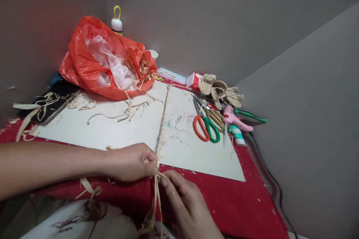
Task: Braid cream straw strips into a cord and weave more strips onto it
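One braided raffia cord (162,127) lies across the white board (196,155) toward the near edge of the tabletop (221,194); the left hand (137,162), grip narrow, pinches its near end; the right hand (187,199) pinches a loose strand (162,174). Pull evenly, strands flat.

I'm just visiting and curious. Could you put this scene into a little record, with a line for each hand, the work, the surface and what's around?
Left hand: pinching the cord at its near end
Right hand: pinching a strand close by
Cord: pale, braided-looking, stretching away over the sheet; loose ends hang below the hands
Surface: white, marked sheet on red cloth
Far left: red bag with straw
Right: orange-and-green scissors, pink glue gun
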Available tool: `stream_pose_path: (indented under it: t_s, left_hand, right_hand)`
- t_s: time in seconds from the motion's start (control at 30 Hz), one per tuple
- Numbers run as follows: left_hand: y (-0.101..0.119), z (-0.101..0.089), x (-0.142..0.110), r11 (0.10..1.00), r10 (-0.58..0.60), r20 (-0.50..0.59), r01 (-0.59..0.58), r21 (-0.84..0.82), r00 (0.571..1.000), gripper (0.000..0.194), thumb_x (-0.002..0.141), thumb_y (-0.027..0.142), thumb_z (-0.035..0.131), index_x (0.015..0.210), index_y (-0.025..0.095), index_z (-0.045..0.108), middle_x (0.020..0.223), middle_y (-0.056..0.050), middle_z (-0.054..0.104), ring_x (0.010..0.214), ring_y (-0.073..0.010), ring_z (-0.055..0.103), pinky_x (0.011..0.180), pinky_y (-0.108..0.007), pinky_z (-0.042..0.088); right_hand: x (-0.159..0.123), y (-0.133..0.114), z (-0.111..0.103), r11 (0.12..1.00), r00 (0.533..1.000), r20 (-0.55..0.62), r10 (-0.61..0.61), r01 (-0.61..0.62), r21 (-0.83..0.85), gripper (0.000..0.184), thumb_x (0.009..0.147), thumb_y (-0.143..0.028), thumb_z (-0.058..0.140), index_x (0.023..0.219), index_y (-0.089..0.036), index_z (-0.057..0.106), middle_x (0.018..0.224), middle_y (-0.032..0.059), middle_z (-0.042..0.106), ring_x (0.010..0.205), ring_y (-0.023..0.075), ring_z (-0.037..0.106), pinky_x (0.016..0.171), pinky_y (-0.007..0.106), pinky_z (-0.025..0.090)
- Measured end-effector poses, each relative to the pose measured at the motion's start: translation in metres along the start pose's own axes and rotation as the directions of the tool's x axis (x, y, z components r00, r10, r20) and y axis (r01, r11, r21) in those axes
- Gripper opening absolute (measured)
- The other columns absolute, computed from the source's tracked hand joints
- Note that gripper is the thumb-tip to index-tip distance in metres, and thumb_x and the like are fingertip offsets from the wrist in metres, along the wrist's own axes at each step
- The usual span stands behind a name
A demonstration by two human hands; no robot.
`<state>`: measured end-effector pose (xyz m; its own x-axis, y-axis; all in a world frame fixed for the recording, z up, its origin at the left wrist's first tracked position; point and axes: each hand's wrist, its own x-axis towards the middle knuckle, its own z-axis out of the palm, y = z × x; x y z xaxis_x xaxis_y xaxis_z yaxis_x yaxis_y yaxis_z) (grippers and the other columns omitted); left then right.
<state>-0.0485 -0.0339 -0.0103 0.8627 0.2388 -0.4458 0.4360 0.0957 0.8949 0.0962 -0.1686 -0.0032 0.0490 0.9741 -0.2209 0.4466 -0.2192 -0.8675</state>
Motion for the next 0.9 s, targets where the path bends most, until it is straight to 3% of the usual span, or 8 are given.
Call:
stream_pose_path:
  t_s: [0.17,0.27,0.33,0.53,0.73,0.83,0.9]
  left_hand:
    - [0.006,0.009,-0.003,0.998,0.043,-0.038,-0.044,-0.042,0.998,0.026,0.08,0.035,0.047,0.063,0.016,0.048,0.051,0.007,0.038,0.046,-0.0061,0.027,0.045,-0.019,0.023]
    - [0.004,0.013,-0.002,0.982,0.095,-0.026,-0.098,-0.161,0.995,0.028,0.081,0.036,0.047,0.063,0.015,0.051,0.056,0.003,0.05,0.051,-0.007,0.039,0.053,-0.02,0.033]
    - [0.0,0.016,0.0,0.957,0.123,-0.032,-0.127,-0.26,0.992,0.029,0.081,0.036,0.048,0.062,0.014,0.052,0.059,0.001,0.055,0.055,-0.0084,0.045,0.059,-0.021,0.037]
    - [-0.009,0.023,0.003,0.9,0.113,-0.076,-0.134,-0.415,0.991,0.029,0.077,0.037,0.057,0.062,0.013,0.051,0.058,0.002,0.054,0.054,-0.0073,0.045,0.056,-0.02,0.034]
    - [-0.007,0.027,0.002,0.88,0.16,-0.098,-0.187,-0.437,0.982,0.029,0.077,0.038,0.058,0.062,0.013,0.051,0.056,0.003,0.052,0.054,-0.0073,0.043,0.056,-0.021,0.033]
    - [-0.008,0.03,0.003,0.869,0.131,-0.134,-0.179,-0.461,0.982,0.029,0.072,0.037,0.062,0.062,0.013,0.05,0.055,0.004,0.051,0.052,-0.0066,0.041,0.054,-0.021,0.03]
    - [-0.007,0.031,0.003,0.855,0.095,-0.163,-0.165,-0.491,0.982,0.028,0.07,0.036,0.065,0.062,0.012,0.051,0.055,0.003,0.053,0.052,-0.0066,0.042,0.053,-0.02,0.03]
  right_hand:
    - [0.0,-0.004,0.007,0.965,0.995,-0.011,0.101,-0.095,0.244,0.032,0.09,-0.042,0.045,0.071,-0.017,0.052,0.065,-0.0013,0.048,0.063,0.0121,0.045,0.059,0.021,0.038]
    - [0.0,0.0,0.02,0.918,0.989,-0.042,0.145,-0.118,0.378,0.033,0.088,-0.045,0.048,0.07,-0.018,0.05,0.062,-0.0017,0.046,0.059,0.0118,0.043,0.055,0.021,0.036]
    - [-0.002,0.005,0.027,0.922,0.987,-0.073,0.145,-0.108,0.372,0.031,0.09,-0.043,0.045,0.073,-0.018,0.05,0.064,-0.0017,0.046,0.059,0.0115,0.042,0.055,0.021,0.035]
    - [-0.008,0.008,0.033,1.0,0.98,-0.199,-0.003,0.008,0.022,0.029,0.093,-0.034,0.039,0.072,-0.018,0.049,0.06,-0.0029,0.043,0.055,0.0108,0.039,0.054,0.022,0.032]
    - [-0.01,0.004,0.034,0.992,0.971,-0.234,-0.056,0.028,-0.121,0.03,0.094,-0.031,0.035,0.069,-0.019,0.048,0.056,-0.003,0.045,0.05,0.0101,0.042,0.05,0.021,0.032]
    - [-0.01,0.009,0.038,0.917,0.948,-0.251,-0.196,0.086,-0.39,0.027,0.093,-0.022,0.035,0.071,-0.018,0.05,0.056,-0.0006,0.052,0.047,0.0104,0.046,0.048,0.023,0.03]
    - [-0.009,0.012,0.041,0.782,0.92,-0.231,-0.317,0.116,-0.612,0.023,0.089,-0.014,0.035,0.077,-0.016,0.054,0.055,0.0018,0.056,0.044,0.0121,0.048,0.046,0.026,0.027]
